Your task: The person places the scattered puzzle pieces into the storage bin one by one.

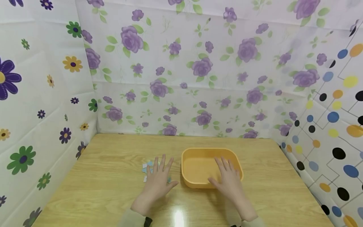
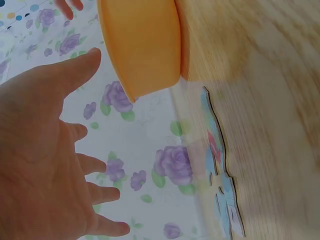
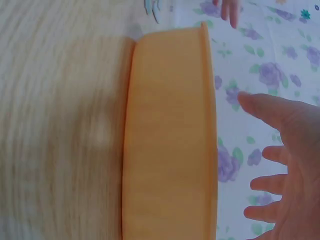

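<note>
In the head view my left hand (image 1: 158, 183) hovers with spread fingers over several flat, light-blue puzzle-like pieces (image 1: 145, 170), hiding part of them. The left wrist view shows the pieces (image 2: 220, 170) lying flat on the wood, with bits of red and white on them, and the left palm (image 2: 45, 165) raised above, holding nothing. My right hand (image 1: 229, 183), fingers spread, is over the front right part of an orange plastic basin (image 1: 198, 183). From the right wrist, that hand (image 3: 295, 170) appears above the rim of the basin (image 3: 170, 135), with nothing in its fingers.
A light wooden table (image 1: 107, 189) carries the basin and the pieces. Behind it hangs a cloth with purple roses (image 1: 201, 66). A flower-print cloth (image 1: 45, 126) stands along the left side, a dotted cloth (image 1: 326, 142) along the right.
</note>
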{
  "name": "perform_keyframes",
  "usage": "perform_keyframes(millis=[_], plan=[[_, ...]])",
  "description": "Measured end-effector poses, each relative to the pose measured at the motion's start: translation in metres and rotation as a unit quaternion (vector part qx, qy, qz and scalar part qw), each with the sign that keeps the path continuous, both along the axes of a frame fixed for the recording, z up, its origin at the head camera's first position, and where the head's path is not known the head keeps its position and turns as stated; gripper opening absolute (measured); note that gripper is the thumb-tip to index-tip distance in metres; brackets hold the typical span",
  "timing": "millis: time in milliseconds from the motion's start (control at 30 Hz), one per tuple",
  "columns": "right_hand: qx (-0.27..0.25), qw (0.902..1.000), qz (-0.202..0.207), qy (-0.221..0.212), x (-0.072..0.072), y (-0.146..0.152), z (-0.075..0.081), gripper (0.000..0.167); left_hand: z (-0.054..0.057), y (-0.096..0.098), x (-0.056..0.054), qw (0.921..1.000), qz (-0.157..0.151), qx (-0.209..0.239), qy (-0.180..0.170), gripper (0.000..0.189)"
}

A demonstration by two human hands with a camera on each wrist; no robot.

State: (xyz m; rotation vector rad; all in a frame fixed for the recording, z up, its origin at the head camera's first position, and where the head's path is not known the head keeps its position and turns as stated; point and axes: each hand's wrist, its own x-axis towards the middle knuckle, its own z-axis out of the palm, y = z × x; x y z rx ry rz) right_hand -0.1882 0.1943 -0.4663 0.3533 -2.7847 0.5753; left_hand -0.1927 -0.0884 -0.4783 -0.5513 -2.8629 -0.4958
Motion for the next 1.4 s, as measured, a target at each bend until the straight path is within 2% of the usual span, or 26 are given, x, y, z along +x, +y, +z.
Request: perform_keyframes(millis=[133,267,433,533,733,833,933,1033,1200,1400], plan=[[-0.021,0.9996,-0.001,0.019,-0.004,0.011,0.003,0.081,-0.001,-0.001,-0.001,0.9996,-0.008,0.019,-0.019,0.088],[-0.047,0.9986,-0.010,0.023,-0.008,0.022,0.007,0.080,0.003,-0.003,0.000,0.9991,-0.014,0.032,-0.025,0.090],[-0.077,0.9966,-0.030,-0.001,-0.009,0.034,0.013,0.077,0.005,-0.007,0.000,0.9990,-0.016,0.036,-0.019,0.093],[-0.087,0.9953,-0.039,-0.015,-0.011,0.041,0.013,0.076,0.004,-0.011,-0.001,0.9988,-0.014,0.039,-0.027,0.095],[-0.120,0.9902,-0.064,-0.031,-0.015,0.060,0.011,0.073,0.002,-0.019,-0.004,0.9952,-0.016,0.080,-0.055,0.102],[-0.154,0.9835,-0.078,-0.056,-0.016,0.070,0.009,0.071,0.000,-0.024,-0.006,0.9923,-0.021,0.104,-0.064,0.108],[-0.200,0.9698,-0.095,-0.102,-0.017,0.080,0.006,0.069,-0.001,-0.029,-0.008,0.9906,-0.021,0.118,-0.066,0.112],[-0.249,0.9505,-0.112,-0.148,-0.018,0.087,0.001,0.067,-0.001,-0.035,-0.009,0.9883,-0.017,0.136,-0.067,0.114],[-0.330,0.9131,-0.120,-0.208,-0.020,0.094,-0.007,0.064,-0.001,-0.043,-0.011,0.9792,-0.022,0.184,-0.084,0.120],[-0.416,0.8653,-0.118,-0.254,-0.023,0.099,-0.020,0.060,-0.005,-0.053,-0.018,0.9642,-0.022,0.244,-0.102,0.124]])
